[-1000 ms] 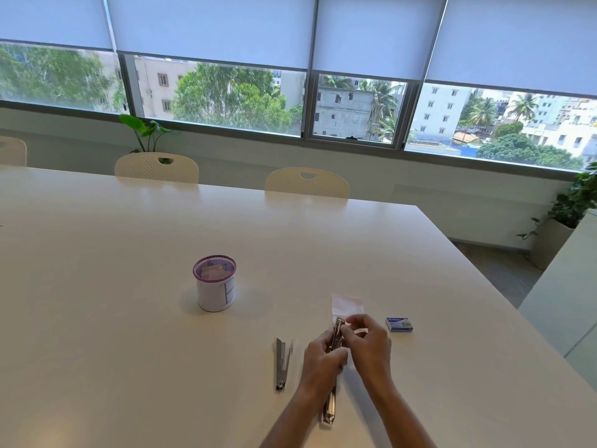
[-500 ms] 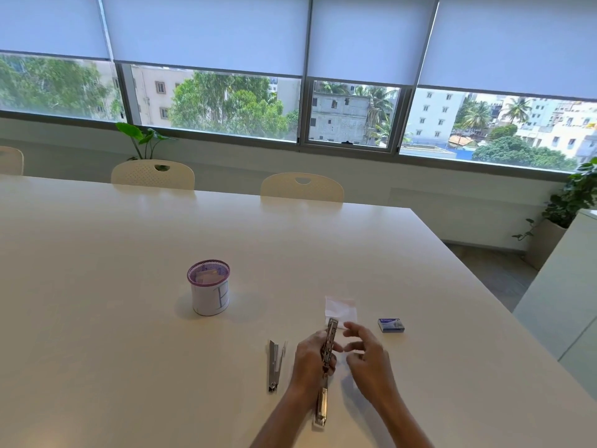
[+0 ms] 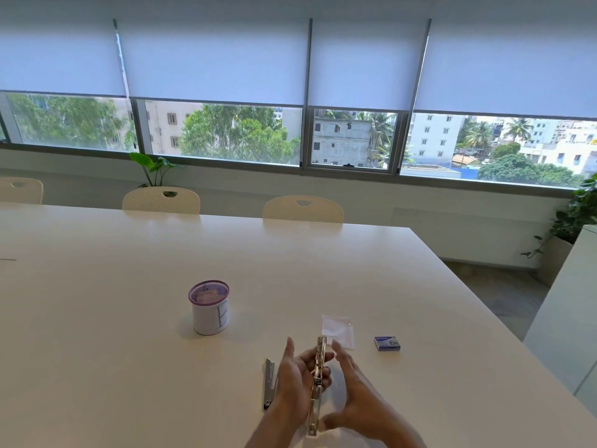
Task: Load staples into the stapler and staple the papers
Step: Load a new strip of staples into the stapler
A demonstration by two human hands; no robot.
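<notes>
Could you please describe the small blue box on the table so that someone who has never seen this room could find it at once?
Start at the large white table and go to its near right part, where the person's hands work. Just right of the clear plastic bag lies the small blue box, flat on the tabletop and touching nothing. It is the only blue, box-shaped item; the purple-rimmed cup stands upright far to the left.

Big white table (image 3: pixel 129 367) in front of me

Sitting on it: purple-rimmed mesh cup (image 3: pixel 209 307) off to the left, a metal stapler piece (image 3: pixel 268 383) nearer me, a small white paper (image 3: pixel 338 331), and a blue staple box (image 3: pixel 387 344) just right of that.
</notes>
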